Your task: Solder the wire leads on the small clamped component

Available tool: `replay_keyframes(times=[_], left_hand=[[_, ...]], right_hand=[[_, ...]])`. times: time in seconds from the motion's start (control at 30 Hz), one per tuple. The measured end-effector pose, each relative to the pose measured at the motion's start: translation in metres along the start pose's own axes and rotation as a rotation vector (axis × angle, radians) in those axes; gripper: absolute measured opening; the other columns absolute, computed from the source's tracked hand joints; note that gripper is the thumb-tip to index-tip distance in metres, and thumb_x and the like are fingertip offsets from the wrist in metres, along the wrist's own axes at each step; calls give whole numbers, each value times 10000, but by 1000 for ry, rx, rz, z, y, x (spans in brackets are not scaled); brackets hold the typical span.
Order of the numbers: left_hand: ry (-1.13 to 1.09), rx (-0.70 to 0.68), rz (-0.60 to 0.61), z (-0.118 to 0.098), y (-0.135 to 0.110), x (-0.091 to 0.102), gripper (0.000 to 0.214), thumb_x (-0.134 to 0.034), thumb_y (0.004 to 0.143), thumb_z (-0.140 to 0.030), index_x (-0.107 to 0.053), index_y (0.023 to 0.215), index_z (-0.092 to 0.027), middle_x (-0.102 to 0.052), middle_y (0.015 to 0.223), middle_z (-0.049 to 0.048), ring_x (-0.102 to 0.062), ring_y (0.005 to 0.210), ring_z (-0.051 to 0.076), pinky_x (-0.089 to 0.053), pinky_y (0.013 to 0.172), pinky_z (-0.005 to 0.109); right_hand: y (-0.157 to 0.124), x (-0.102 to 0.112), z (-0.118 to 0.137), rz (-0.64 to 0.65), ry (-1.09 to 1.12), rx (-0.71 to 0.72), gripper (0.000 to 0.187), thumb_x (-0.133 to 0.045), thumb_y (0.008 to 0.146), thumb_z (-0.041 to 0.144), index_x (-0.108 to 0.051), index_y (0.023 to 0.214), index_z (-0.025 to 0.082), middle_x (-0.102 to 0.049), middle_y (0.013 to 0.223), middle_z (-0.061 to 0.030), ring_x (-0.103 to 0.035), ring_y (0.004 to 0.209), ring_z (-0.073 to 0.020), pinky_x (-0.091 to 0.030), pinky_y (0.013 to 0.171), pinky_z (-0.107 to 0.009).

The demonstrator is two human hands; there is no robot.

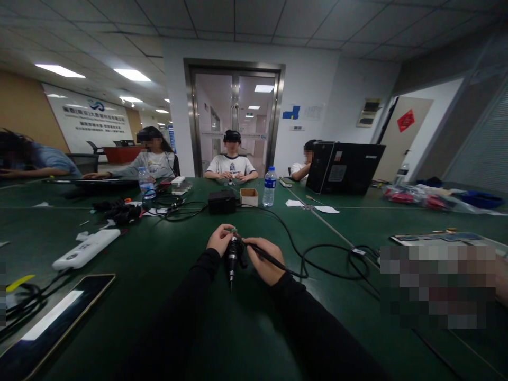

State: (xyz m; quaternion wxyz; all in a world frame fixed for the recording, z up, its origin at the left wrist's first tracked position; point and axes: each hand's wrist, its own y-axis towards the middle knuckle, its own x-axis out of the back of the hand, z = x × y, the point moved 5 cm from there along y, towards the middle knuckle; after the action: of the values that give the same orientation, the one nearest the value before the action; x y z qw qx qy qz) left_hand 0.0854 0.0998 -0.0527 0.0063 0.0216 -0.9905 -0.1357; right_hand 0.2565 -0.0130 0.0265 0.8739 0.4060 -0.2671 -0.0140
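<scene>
My left hand (219, 239) is closed, with its fingertips pinching a small pale-green part (234, 231). Just below that part, a black cylindrical device (233, 253) with a silver collar and a thin metal tip points toward me. Whether the small part is joined to the device, I cannot tell. In my right hand (266, 260) is a black pen-shaped soldering iron (265, 255), gripped like a pen, its cable trailing off to the right. The iron's front end reaches close to the small part; contact between them is too small to make out.
A black box (221, 202), an open carton (249, 197) and a water bottle (269, 186) stand ahead. A white power strip (86, 248) and a phone (59, 323) lie left. Loose cable (333, 246) curls at right. Several people sit around the green table (159, 296).
</scene>
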Motion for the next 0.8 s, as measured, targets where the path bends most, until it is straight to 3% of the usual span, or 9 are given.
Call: replay_keyframes(times=[0.8], left_hand=[[58,18,-22,0,0,1,228,-603,703,-189,-615,930,-175,-710,771,30,-672,788,177,-488,842,331]], right_hand=[[-1,0,-4,-8,-12,-25,204,-530,828,183,-693,940,230,-717,931,-25,-666,851,-169,-515,817,-293]])
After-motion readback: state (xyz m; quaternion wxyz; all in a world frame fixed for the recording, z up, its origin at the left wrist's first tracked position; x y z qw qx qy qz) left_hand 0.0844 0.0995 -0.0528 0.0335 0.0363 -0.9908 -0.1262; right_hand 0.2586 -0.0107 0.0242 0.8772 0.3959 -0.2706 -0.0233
